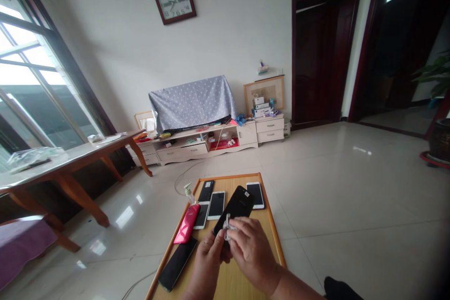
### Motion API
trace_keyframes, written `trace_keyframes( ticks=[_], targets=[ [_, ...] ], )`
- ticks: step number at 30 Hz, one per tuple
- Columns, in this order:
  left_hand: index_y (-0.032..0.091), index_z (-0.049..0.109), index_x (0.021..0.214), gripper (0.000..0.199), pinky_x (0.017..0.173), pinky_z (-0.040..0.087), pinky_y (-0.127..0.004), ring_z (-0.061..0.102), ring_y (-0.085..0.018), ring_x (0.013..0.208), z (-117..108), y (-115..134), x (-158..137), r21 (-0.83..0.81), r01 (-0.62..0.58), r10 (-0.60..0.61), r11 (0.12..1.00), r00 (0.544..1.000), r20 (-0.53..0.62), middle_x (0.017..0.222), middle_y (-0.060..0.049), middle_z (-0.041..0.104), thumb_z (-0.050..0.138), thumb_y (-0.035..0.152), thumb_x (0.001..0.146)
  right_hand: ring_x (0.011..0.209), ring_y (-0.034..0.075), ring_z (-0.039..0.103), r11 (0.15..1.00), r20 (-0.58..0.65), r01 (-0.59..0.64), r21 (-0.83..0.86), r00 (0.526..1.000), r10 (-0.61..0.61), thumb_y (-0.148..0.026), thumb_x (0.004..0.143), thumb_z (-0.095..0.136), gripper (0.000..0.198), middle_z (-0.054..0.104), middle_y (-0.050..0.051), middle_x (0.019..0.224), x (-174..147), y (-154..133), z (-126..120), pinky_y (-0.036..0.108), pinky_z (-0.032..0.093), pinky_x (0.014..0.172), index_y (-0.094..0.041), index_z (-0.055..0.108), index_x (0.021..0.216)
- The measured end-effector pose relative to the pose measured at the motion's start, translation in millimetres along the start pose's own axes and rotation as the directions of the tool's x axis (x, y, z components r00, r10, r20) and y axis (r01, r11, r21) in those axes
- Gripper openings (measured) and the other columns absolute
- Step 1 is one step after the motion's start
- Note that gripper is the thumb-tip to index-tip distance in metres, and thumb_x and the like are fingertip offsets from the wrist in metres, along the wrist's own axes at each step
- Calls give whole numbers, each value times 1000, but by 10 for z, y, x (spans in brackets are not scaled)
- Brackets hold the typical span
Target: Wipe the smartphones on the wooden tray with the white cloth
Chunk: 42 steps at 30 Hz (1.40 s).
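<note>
My left hand grips a black smartphone by its lower end, back side up, above a small wooden table. A small pale label sits near the phone's top corner. Pinched in the fingers of my right hand is a crumpled white wipe, which touches the phone's lower back. Left of my hands lie a pink phone, a black phone and several others, among them a white-framed phone. Another white phone rests near the far right corner.
A pump bottle stands at the table's left edge. Beyond are a low white cabinet with a cloth-draped object on it, and a long table by the window. A cable runs across the floor.
</note>
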<state>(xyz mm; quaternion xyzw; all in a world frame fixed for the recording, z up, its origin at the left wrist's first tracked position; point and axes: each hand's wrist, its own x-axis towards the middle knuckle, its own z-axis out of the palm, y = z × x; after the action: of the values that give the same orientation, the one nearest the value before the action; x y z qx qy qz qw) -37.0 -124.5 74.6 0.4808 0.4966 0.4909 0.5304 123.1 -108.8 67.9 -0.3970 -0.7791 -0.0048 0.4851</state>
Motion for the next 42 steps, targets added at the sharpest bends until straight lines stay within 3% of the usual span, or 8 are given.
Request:
trace_keyframes(
  ticks=[4,9,15,17,22,29,36,42],
  targets=[
    [16,66,91,48,60,42,-24,54,-11,59,-52,11,-44,41,32,-32,999,999,4,62,1,61,65,63,84,95,23,62,993,-43,-119,26,992,120,-22,95,51,21,69,6,101,53,127,-26,40,50,85,-27,66,109],
    [16,67,94,47,60,41,-23,53,-10,58,-52,17,-104,99,48,-47,994,999,-5,61,2,62,62,62,87,84,21,61,937,-220,-341,80,910,350,-32,98,49,17,64,6,92,154,453,-70,34,51,75,-24,64,98],
    [17,63,87,41,61,42,-23,54,-11,61,21,36,-82,140,-11,3,990,998,57,64,2,61,61,59,89,81,17,63,969,43,-210,134,978,206,-28,99,48,19,64,5,93,2,49,68,29,51,75,-27,67,102],
    [17,62,87,41,60,41,-23,54,-11,61,22,39,-93,164,-17,5,986,997,74,64,3,60,60,59,89,85,18,64,963,29,-221,156,975,219,-28,99,48,21,65,5,96,22,95,50,31,52,78,-27,67,108],
    [18,60,84,40,61,39,-22,52,-10,60,5,12,-125,218,-4,-12,976,997,73,62,3,60,58,57,91,88,22,65,889,-186,-409,207,875,446,-35,97,51,19,66,6,95,179,502,-69,34,53,79,-25,67,102],
    [18,62,89,39,59,40,-21,53,-10,62,23,-18,-58,208,-49,24,977,992,123,68,2,60,57,57,91,84,17,64,923,44,-279,264,960,277,-26,97,51,19,66,3,95,48,98,77,29,52,76,-28,69,102],
    [18,58,80,41,61,38,-22,52,-10,60,34,36,-79,287,-17,-12,958,995,102,62,2,59,56,57,92,87,20,65,887,-184,-426,177,871,455,-34,97,53,18,66,5,93,229,534,-89,31,51,78,-25,69,97],
    [18,60,87,42,58,38,-21,50,-10,61,36,29,-32,224,-22,-5,974,993,120,68,3,57,59,60,89,82,17,65,940,35,-278,196,960,276,-27,96,52,18,67,2,91,46,130,123,27,50,75,-28,70,99]
  ],
)
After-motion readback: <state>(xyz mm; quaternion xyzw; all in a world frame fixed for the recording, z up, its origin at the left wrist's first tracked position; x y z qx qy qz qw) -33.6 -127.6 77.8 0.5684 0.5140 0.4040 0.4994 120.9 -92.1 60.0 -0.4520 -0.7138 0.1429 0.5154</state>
